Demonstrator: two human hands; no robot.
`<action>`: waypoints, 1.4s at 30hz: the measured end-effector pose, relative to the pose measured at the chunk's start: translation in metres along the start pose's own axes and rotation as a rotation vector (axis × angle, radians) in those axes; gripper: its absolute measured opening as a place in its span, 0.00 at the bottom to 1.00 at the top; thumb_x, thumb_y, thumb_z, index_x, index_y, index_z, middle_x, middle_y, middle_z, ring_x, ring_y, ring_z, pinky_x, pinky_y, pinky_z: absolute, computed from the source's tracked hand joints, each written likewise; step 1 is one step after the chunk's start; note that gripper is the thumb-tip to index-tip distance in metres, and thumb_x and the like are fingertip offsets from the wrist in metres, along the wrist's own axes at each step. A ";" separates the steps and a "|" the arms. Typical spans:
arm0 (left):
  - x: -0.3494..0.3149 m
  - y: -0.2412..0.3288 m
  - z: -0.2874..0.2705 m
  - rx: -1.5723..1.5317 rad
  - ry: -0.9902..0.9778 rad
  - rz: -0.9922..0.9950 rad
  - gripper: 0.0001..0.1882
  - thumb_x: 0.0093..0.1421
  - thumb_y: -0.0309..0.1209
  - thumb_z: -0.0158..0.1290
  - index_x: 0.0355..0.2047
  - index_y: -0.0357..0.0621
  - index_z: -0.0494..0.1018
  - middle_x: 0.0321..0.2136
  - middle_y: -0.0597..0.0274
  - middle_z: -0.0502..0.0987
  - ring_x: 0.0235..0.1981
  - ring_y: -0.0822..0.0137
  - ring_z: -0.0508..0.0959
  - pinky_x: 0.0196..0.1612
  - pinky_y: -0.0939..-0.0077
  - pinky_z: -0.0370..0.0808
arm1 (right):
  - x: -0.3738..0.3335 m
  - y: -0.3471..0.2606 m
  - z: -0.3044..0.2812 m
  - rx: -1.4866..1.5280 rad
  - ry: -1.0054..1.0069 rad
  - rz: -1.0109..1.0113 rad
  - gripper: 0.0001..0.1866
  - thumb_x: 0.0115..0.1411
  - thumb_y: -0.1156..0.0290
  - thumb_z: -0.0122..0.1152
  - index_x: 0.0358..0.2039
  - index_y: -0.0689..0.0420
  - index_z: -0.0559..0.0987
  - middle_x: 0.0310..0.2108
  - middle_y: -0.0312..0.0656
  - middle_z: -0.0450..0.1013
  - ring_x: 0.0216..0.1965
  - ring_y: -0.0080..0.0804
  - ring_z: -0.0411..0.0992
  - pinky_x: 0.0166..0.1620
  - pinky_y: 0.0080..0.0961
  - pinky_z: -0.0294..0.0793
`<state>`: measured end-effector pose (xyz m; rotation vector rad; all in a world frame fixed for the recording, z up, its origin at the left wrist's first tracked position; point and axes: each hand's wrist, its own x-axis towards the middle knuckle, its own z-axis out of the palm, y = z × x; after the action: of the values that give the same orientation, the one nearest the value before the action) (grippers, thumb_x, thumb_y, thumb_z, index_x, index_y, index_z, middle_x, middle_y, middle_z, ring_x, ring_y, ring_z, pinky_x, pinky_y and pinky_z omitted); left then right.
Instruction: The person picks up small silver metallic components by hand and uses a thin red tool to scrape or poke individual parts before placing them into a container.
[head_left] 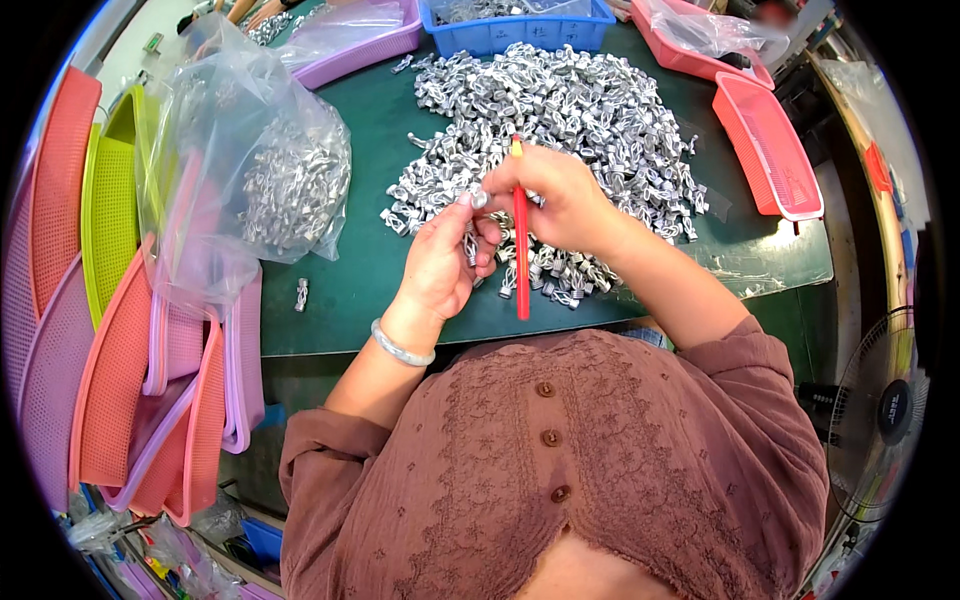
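The left grip (443,258) pinches a small silver-grey part (480,199) between thumb and forefinger, its rounded end showing at the fingertips, while the other fingers curl in around a looped piece (471,244) lying against them. The right grip (566,198) closes from the other side: its fingertips meet just beside the same part, and whether they press on it is hard to tell. A slim red stick (521,250) with a yellow band near its upper end is tucked in the right grip, pointing down toward the person. Both grips sit over the near side of a broad heap of grey pieces (560,110) spread on the green counter (385,300). One loose piece (302,294) lies apart to the left, near a clear bag (290,190) of similar pieces. A pink basket (768,148) stands right of the heap.
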<state>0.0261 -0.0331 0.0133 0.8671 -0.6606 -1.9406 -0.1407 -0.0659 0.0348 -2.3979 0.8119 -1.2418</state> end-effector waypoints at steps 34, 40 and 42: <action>0.003 -0.002 0.008 0.030 0.030 -0.115 0.06 0.56 0.30 0.50 0.23 0.46 0.67 0.17 0.70 0.67 0.15 0.78 0.63 0.18 0.85 0.60 | -0.053 -0.016 -0.002 1.239 0.126 0.663 0.08 0.58 0.75 0.51 0.37 0.57 0.64 0.35 0.46 0.72 0.32 0.31 0.74 0.34 0.22 0.72; 0.004 -0.005 0.006 0.045 0.018 -0.041 0.05 0.56 0.29 0.50 0.25 0.45 0.68 0.18 0.69 0.69 0.16 0.78 0.64 0.19 0.85 0.60 | -0.050 -0.019 -0.003 1.201 0.141 0.734 0.07 0.58 0.76 0.50 0.37 0.57 0.64 0.33 0.43 0.72 0.31 0.29 0.73 0.33 0.22 0.73; 0.003 -0.007 0.009 0.113 0.051 0.035 0.03 0.56 0.28 0.50 0.27 0.44 0.68 0.20 0.67 0.71 0.17 0.78 0.65 0.20 0.86 0.61 | -0.048 -0.024 -0.003 1.175 0.145 0.795 0.06 0.58 0.76 0.50 0.35 0.57 0.64 0.31 0.43 0.72 0.30 0.28 0.73 0.32 0.21 0.73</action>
<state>0.0140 -0.0312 0.0129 0.9646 -0.7561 -1.8580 -0.1569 -0.0181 0.0182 -0.9221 0.6594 -1.0620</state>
